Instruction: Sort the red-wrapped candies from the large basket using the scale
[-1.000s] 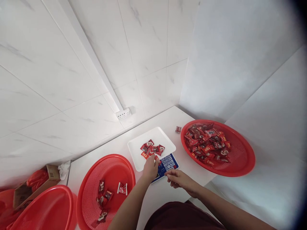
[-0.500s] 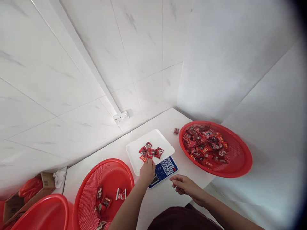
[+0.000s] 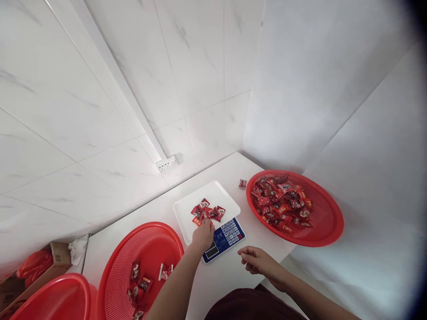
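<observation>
My left hand (image 3: 203,235) reaches over the front of the white weighing tray (image 3: 187,206), its fingertips closed on a red wrapped candy (image 3: 210,223) that they partly hide. Several more red candy packets (image 3: 204,203) lie in a small heap just beyond the fingers. Under the tray is a digital scale (image 3: 230,232) with a blue keypad and a dark display by my left wrist. My right hand (image 3: 255,260) hovers in front of the scale's right corner, fingers loosely curled and apart, with nothing visible in it.
To the right, a red basket (image 3: 328,222) holds many wrapped candies; one loose packet (image 3: 242,183) lies beside it. A second red basket (image 3: 113,266) at left has several packets inside. Another red basket (image 3: 56,293) and a cardboard box (image 3: 62,258) stand farther left. Behind is a tiled wall.
The view has shifted slightly, so the tray and baskets appear a little farther left. My left hand stays at the candies and shows more of the scale's display. My right hand has hardly moved.
</observation>
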`<state>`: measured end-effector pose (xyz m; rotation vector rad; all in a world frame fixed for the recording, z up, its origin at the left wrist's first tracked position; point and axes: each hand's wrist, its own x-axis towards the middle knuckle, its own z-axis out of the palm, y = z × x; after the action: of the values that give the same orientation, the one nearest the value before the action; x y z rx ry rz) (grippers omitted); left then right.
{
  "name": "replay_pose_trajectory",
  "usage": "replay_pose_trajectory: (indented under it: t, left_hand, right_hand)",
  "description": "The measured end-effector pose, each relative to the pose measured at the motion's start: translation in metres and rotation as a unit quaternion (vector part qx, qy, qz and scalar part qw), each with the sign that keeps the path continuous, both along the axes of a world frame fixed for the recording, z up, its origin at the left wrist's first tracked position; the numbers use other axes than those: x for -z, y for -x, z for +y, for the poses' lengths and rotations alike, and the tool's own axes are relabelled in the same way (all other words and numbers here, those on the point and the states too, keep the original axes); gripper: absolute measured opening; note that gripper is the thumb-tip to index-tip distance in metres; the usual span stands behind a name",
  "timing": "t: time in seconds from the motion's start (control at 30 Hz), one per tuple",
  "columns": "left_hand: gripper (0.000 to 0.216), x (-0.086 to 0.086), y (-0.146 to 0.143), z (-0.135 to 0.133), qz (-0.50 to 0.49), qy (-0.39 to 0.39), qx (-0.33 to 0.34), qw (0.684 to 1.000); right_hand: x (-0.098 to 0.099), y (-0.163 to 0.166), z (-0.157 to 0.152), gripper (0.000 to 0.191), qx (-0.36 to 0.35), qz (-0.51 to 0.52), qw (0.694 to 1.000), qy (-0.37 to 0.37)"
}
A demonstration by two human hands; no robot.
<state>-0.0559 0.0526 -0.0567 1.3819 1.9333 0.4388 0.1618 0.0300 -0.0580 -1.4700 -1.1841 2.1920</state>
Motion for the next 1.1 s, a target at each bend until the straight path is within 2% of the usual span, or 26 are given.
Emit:
replay_pose_trajectory:
  t: [0.1, 0.23, 0.4, 0.53, 0.63, 0.8, 0.9, 1.0, 1.1]
  left_hand:
    - [0.026, 0.000, 0.003, -0.006, -0.038, -0.024, -0.034, 0.998]
    - [0.024, 0.002, 0.008, 0.001, -0.116, -0.068, -0.113, 0.984]
    - [0.035, -0.002, 0.024, 0.007, -0.243, -0.084, -0.232, 0.938]
    - [0.040, -0.009, 0.036, -0.019, -0.327, -0.087, -0.279, 0.899]
    - [0.042, -0.009, 0.027, -0.053, -0.371, -0.047, -0.271, 0.887]
    - [0.041, -0.001, -0.017, -0.099, -0.447, 0.073, -0.209, 0.867]
    - [0.036, 0.000, -0.040, -0.107, -0.482, 0.085, -0.189, 0.851]
    - [0.033, -0.001, -0.050, -0.104, -0.458, 0.074, -0.176, 0.868]
    - [0.032, -0.002, -0.052, -0.100, -0.426, 0.082, -0.157, 0.887]
  right_hand:
    - [0.004, 0.003, -0.001, 0.035, -0.008, 0.000, 1.000, 0.001]
    - [0.003, 0.008, -0.001, 0.035, -0.017, 0.006, 1.000, -0.006]
    - [-0.003, 0.002, -0.001, 0.035, -0.008, 0.000, 1.000, -0.012]
    - [0.001, -0.005, -0.003, 0.035, -0.001, -0.016, 1.000, -0.004]
    - [0.006, -0.004, -0.005, 0.034, -0.010, -0.025, 1.000, 0.007]
    - [0.005, 0.009, -0.009, 0.044, -0.088, 0.000, 0.996, 0.000]
    - [0.003, 0.017, -0.011, 0.049, -0.140, 0.007, 0.990, -0.026]
    - [0.003, 0.020, -0.012, 0.044, -0.162, 0.037, 0.985, -0.054]
    - [0.004, 0.017, -0.012, 0.040, -0.163, 0.064, 0.983, -0.052]
